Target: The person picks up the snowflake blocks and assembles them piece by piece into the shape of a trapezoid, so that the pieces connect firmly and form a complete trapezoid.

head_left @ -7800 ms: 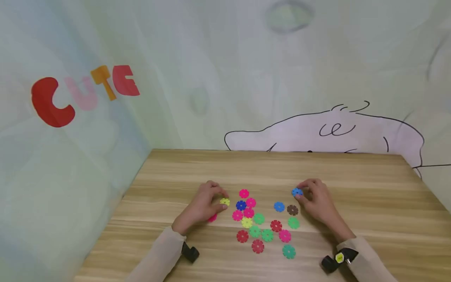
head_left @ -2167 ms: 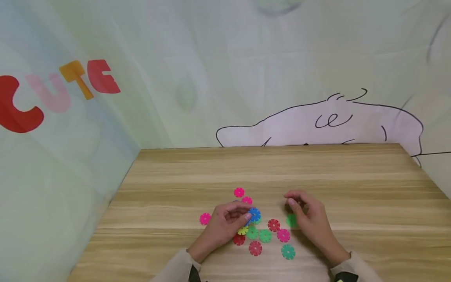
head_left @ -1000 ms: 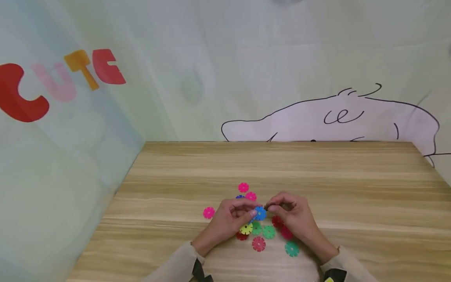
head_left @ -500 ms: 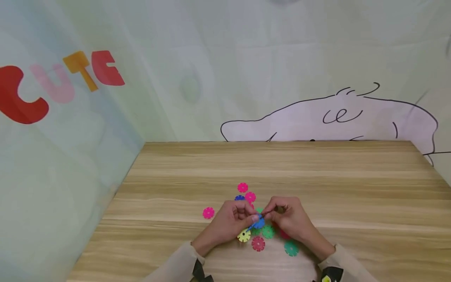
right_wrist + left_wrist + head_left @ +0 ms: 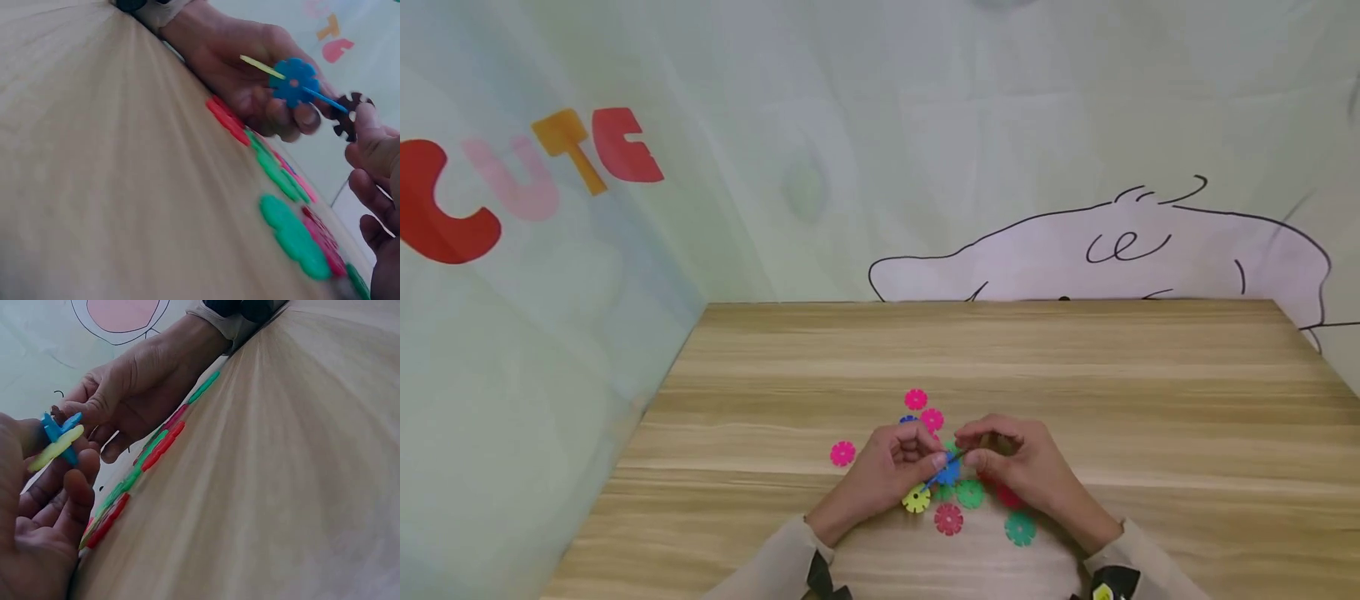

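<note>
My left hand (image 5: 891,471) pinches a small chain of slotted plastic discs above the table. In it, a yellow disc (image 5: 916,500) and two blue discs are slotted together; one blue disc (image 5: 295,74) shows its face in the right wrist view, the other blue disc (image 5: 324,99) is seen edge-on. Thumb and fingers of my right hand (image 5: 1026,462) pinch a brown disc (image 5: 343,130). The brown disc meets the rim of the edge-on blue one; how deep their slots engage I cannot tell. Fingertips partly cover the pieces in the head view.
Loose discs lie flat below and around my hands: pink discs (image 5: 916,399) behind, a lone pink disc (image 5: 842,453) to the left, a green disc (image 5: 970,493), a red disc (image 5: 948,518) and a teal disc (image 5: 1020,529) in front. A printed backdrop (image 5: 790,167) rises behind the wooden table (image 5: 760,367).
Earlier my hands held single yellow and blue discs apart. Blue pieces joined the yellow one, and the brown disc was picked up and brought against the chain. The last half second shows only slight shifts.
</note>
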`<state>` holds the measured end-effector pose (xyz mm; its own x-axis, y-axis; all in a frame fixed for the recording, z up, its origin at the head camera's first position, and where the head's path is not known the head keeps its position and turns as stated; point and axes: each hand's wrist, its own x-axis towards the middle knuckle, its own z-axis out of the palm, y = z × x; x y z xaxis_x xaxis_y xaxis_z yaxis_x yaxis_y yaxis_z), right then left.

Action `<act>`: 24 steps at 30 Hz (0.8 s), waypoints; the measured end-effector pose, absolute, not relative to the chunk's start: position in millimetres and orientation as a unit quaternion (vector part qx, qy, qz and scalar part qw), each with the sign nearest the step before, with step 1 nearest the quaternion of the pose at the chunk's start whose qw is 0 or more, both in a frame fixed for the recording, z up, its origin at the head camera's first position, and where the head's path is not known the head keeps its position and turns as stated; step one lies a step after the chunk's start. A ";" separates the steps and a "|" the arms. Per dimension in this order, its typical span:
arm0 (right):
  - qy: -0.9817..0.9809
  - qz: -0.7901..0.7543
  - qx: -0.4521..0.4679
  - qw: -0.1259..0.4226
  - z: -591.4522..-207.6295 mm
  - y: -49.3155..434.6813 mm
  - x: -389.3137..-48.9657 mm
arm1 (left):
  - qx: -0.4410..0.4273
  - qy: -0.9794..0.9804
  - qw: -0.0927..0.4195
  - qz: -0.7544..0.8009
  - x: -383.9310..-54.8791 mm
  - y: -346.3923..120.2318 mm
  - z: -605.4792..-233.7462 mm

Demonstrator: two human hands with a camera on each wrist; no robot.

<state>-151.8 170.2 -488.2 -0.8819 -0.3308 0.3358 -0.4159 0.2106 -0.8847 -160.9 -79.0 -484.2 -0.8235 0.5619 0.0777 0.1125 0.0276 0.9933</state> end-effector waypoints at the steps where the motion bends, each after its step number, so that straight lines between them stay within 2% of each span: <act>1: -0.778 0.581 0.234 0.046 -488.5 173.4 -152.2 | 0.241 0.695 0.172 0.656 -161.1 -79.1 -484.6; 7: -0.813 0.537 0.176 0.139 -489.8 198.5 -155.6 | 0.237 0.700 0.161 0.654 -162.5 -79.2 -485.2; 10: -0.844 0.482 0.163 0.168 -489.9 210.8 -152.7 | 0.241 0.697 0.153 0.658 -163.1 -79.3 -484.9; 18: -0.901 0.318 0.228 0.186 -493.8 223.6 -133.2 | 0.251 0.683 0.165 0.666 -164.1 -80.3 -486.1; 24: -0.910 0.295 0.227 0.182 -494.3 219.3 -132.3 | 0.239 0.680 0.178 0.670 -165.2 -80.8 -485.8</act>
